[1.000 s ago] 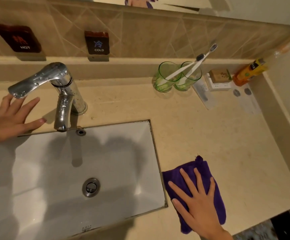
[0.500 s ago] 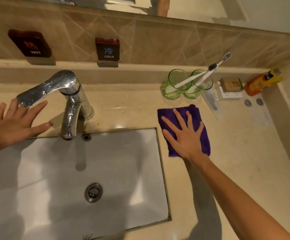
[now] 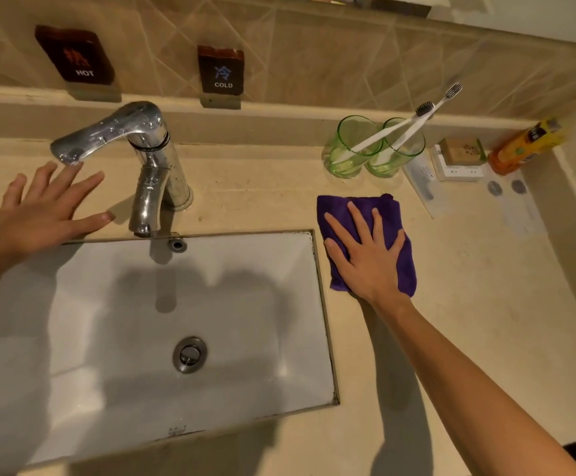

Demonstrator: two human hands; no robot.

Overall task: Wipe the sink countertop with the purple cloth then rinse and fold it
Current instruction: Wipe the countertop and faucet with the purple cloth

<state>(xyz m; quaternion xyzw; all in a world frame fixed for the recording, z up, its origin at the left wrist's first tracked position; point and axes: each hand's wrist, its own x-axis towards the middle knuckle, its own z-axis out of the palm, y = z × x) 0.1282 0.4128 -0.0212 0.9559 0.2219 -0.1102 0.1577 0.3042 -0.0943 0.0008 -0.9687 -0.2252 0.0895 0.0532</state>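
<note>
The person's right hand [image 3: 369,255] lies flat on the purple cloth [image 3: 389,214], palm down, with the fingers spread apart and straight, not gripping anything. The cloth is folded into a rough rectangle and rests on the beige countertop [image 3: 468,304], just beside the right edge of the sink [image 3: 142,400] and in front of the two green glasses [image 3: 352,159]. Each glass holds a white toothbrush [image 3: 413,121] that leans to the right.

The left hand [image 3: 42,214] rests palm down on the countertop at the back left corner of the sink, also with its fingers apart. Its fingertips are under the lever of the chrome faucet [image 3: 156,166]; whether they touch the lever is hard to tell from this angle. The faucet spout points down toward the basin, and the round drain [image 3: 189,354] sits in the middle of the white basin.

On the tiled wall behind stand two dark signs, one reading HOT [image 3: 77,55] and one reading COLD [image 3: 221,72]. At the far right corner of the countertop there is a small soap box [image 3: 462,151] and an orange bottle [image 3: 523,146] lying on its side.
</note>
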